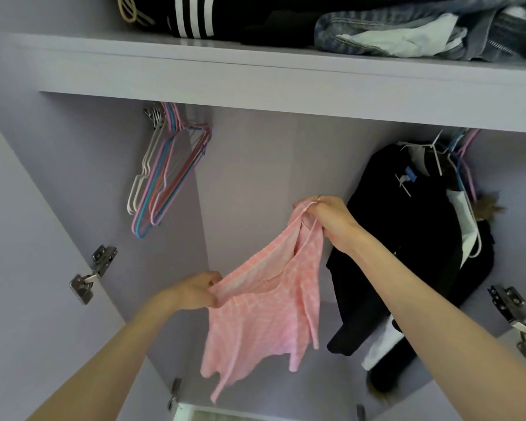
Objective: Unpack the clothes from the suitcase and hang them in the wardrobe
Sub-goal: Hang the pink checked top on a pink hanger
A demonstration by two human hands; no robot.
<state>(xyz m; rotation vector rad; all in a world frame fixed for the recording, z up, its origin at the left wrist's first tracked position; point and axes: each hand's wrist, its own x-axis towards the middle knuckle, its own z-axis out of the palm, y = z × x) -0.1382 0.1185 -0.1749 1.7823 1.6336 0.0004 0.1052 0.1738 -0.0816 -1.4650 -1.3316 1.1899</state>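
- The left hand (195,291), nearest the camera, pinches the lower strap edge of a pink top (261,311); its fingers are curled tight around a bunched fold of the cloth.
- The right hand (331,221), raised higher, has the other strap gathered between thumb and curled fingers; a ring sits on one finger.
- The top hangs stretched between both hands in front of the open wardrobe (255,165), its hem falling loose below.
- The cloth is soft, thin knit, pale pink with a faint white mottled pattern, and has narrow straps.
- Empty hangers (161,174), thin and coated in white, pink, blue and orange, cluster at upper left.
- Dark clothes (407,244) hang at right, just behind the right wrist.
- Folded denim (407,28) and a black striped garment (192,16) lie on the shelf (255,77) above.
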